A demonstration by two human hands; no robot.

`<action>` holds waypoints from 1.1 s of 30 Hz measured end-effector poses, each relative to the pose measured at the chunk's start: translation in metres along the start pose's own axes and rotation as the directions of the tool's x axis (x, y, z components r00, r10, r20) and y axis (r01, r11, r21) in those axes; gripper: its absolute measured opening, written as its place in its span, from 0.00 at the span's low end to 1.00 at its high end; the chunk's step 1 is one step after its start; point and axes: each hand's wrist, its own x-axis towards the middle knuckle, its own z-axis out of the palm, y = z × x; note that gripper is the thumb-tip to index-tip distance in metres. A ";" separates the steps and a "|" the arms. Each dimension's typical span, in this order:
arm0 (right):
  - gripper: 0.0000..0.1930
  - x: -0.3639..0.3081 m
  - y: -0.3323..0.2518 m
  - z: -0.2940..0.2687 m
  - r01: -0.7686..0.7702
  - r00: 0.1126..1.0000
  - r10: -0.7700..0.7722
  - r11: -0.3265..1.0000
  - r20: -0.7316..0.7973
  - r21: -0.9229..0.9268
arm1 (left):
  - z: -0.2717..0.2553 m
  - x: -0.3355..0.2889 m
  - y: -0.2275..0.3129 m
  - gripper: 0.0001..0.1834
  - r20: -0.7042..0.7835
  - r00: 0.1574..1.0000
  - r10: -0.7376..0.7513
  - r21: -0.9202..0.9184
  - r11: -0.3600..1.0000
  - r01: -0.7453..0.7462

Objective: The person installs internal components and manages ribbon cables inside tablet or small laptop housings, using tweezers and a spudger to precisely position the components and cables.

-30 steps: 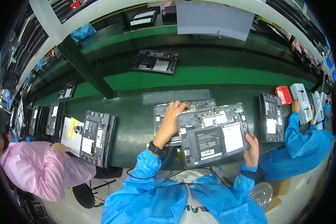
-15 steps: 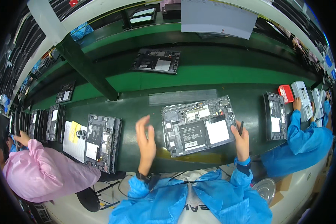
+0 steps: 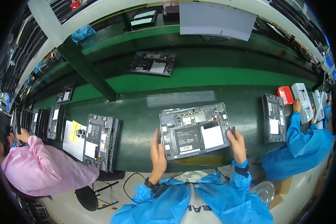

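Opened laptop chassis lies flat, internals up, on the dark green conveyor belt, straight ahead of the person at the belt's near edge. Black battery pack and a white-labelled panel visible in its lower half, circuit boards along the far edge.

Right hand is at the chassis' right near corner, fingers together and extended against the edge, touching it; whether anything is pinched can't be told. Left hand stands edge-on just beside the chassis' left near corner, flat palm facing the chassis, fingers straight and pressed together, holding nothing. Contact with the chassis edge can't be confirmed. Black watch on the left wrist, blue band on the right; both sleeves blue.

Surroundings:
- Left on the belt: a second open chassis, well apart, with a white paper sheet carrying a yellow note just beside it. More chassis lined up further left.
- Right on the belt: another open chassis standing lengthwise, near but clear of the right hand.
- Far right: a co-worker in a blue sleeve reaching to a white device, red box next to it.
- Left: a person in a pink coat.
- Clear plastic strip on the belt just beyond the main chassis.
- One more chassis on the upper green shelf.

Nothing lies between either hand and the main chassis.
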 end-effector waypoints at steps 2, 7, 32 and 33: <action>0.16 -0.008 -0.006 0.001 0.146 0.968 -0.156 0.987 -0.199 -0.067 | -0.006 -0.012 0.002 0.21 -0.037 0.996 0.079 0.122 0.990 -0.074; 0.13 -0.032 0.012 -0.017 0.145 0.953 -0.169 0.983 -0.250 -0.110 | -0.016 -0.010 0.032 0.18 0.474 0.791 0.387 0.203 0.826 -0.526; 0.21 -0.006 0.019 -0.003 0.078 0.988 -0.094 0.988 -0.122 -0.130 | 0.019 0.038 0.023 0.46 0.123 0.945 -0.303 -0.093 0.944 0.315; 0.22 -0.007 0.005 -0.010 0.110 0.956 -0.143 0.984 -0.257 -0.138 | 0.013 0.045 0.031 0.44 0.077 0.976 -0.203 0.055 0.979 0.199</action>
